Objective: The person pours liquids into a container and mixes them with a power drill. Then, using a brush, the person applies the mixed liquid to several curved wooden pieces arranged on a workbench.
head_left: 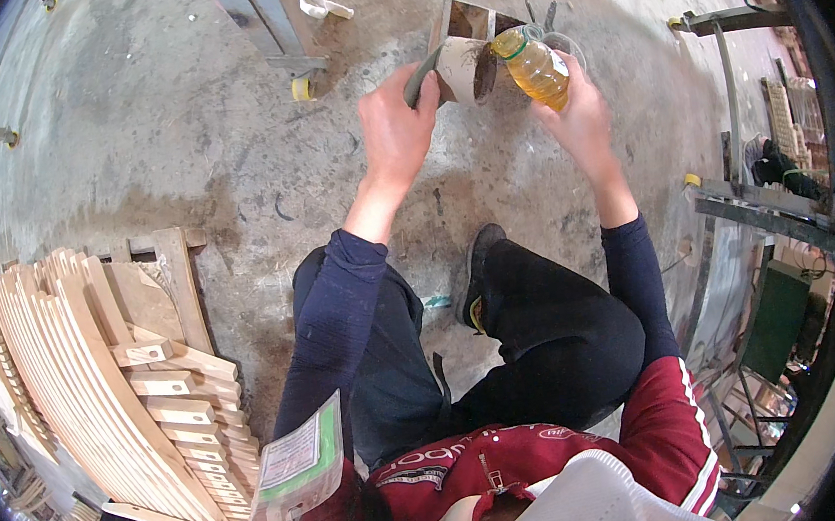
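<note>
Evidently, at upper centre, the left hand (396,124) grips a pale cup (459,68); the right hand (581,116) clasps a bottle (534,70) slanting up-left, neck just beside the cup's rim.

Pale wooden slats (88,383) lie stacked at left; a yellow-footed metal leg (264,22) stands on the concrete floor (258,170).

Left hand (397,127) grips beige container (462,70); right hand (580,122) holds amber bottle (536,73), neck (509,43) beside container.

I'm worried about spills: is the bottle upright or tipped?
Tipped: in the right hand, the bottle slants, its neck toward the beige container.
</note>
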`<action>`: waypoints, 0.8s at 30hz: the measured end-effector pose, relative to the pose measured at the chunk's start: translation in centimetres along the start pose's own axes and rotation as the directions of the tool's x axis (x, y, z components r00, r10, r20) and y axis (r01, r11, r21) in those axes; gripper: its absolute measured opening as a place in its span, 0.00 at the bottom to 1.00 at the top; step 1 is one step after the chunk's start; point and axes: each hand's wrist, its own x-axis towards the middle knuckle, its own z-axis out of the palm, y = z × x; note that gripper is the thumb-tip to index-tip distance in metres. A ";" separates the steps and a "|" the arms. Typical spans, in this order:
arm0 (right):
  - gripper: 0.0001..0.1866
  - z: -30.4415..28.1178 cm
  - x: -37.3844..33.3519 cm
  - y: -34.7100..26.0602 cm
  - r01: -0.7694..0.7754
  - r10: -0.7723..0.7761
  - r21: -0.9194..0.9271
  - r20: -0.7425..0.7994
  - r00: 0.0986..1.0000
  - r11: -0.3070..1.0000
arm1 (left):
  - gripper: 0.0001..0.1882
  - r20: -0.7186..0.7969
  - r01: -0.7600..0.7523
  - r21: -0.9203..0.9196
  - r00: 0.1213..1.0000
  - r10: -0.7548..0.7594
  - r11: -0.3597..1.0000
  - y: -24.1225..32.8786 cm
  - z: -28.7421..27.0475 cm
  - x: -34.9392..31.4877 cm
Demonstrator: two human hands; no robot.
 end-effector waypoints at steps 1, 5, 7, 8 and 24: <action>0.35 -0.3 0.2 0.3 -0.010 0.010 -0.012 0.012 1.000 1.000 | 0.13 0.009 0.003 0.004 1.000 -0.003 1.000 -0.1 0.0 0.0; 0.35 -0.4 0.7 0.8 0.015 -0.015 -0.038 -0.015 1.000 0.999 | 0.14 0.022 0.008 -0.003 1.000 -0.008 1.000 0.3 -0.1 -0.1; 0.35 -0.6 0.7 0.5 -0.009 0.008 -0.052 -0.022 1.000 0.999 | 0.15 0.025 0.025 0.005 0.999 -0.025 1.000 0.2 0.1 -0.1; 0.35 -0.7 0.6 0.4 -0.021 0.019 -0.059 -0.026 0.999 0.998 | 0.16 0.023 0.041 -0.012 0.999 -0.041 0.999 0.2 0.2 -0.1; 0.34 -0.5 0.2 -0.4 0.039 -0.036 -0.120 0.024 0.999 0.992 | 0.15 -0.034 0.070 -0.012 0.997 -0.070 0.998 -0.2 0.2 0.3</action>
